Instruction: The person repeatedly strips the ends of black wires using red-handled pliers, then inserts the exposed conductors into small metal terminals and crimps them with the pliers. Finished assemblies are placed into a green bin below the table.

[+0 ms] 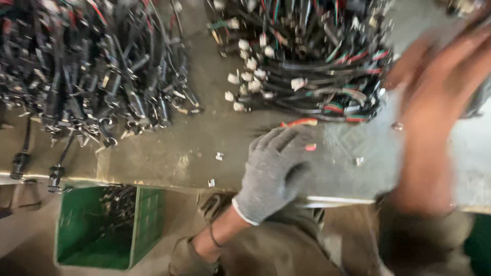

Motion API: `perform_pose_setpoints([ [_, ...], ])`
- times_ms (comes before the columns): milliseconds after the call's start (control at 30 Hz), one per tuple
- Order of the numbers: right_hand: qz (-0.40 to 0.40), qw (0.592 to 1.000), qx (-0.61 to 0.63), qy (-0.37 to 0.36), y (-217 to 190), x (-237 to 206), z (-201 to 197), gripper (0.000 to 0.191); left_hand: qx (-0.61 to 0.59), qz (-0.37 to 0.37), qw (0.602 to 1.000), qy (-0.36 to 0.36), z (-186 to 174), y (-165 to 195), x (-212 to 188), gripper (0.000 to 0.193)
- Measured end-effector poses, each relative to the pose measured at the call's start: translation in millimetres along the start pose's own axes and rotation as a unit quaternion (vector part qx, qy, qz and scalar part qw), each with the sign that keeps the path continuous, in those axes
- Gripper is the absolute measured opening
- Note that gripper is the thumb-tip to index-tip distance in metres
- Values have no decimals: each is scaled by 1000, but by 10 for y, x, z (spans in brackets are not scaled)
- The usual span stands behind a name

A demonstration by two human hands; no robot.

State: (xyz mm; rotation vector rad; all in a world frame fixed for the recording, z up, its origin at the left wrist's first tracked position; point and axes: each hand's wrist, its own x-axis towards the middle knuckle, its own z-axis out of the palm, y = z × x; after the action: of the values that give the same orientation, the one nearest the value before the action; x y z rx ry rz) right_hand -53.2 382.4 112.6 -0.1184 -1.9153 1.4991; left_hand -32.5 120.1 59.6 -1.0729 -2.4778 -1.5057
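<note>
Wire harnesses (pixel 312 66) lie in a large tangled bundle at the far edge of the workbench (pixel 169 153), toward its right side: black sheathed cables with red, green and white leads, and a cluster of white plastic connectors along the bundle's left flank. A loose red-sleeved wire (pixel 299 122) sticks out at the bundle's near side, just beyond the left hand (pixel 273 166). That hand wears a grey knitted glove and rests palm down on the bench close to its near edge, fingers curled loosely and closing on nothing; a small red piece (pixel 310 147) lies at its fingertips, touching or nearly so.

The right hand (pixel 440 102) is bare and heavily blurred, raised over the right end of the bench beside the bundle; whether it grips anything cannot be told.

A second heap of black cables and connectors (pixel 97 66) covers the far left corner, with two black plug ends (pixel 36 168) hanging over the near edge. Small pale bits (pixel 219 156) are scattered on the bare bench between the heaps. Below the near left edge stands a green plastic crate (pixel 146 214) with dark metal parts inside.
</note>
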Motion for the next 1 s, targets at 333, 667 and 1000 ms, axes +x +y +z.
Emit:
perform_pose_setpoints([
  [333,223,837,498,36,30,-1385,580,24,-342,-208,916,2,219,-284,-420,24],
  [667,275,845,459,5,-311,-2185,819,16,-285,-82,951,-83,301,-497,-483,33],
  [1000,-61,940,-257,-217,634,-2186,518,24,-119,-258,958,28,32,-541,-79,24],
])
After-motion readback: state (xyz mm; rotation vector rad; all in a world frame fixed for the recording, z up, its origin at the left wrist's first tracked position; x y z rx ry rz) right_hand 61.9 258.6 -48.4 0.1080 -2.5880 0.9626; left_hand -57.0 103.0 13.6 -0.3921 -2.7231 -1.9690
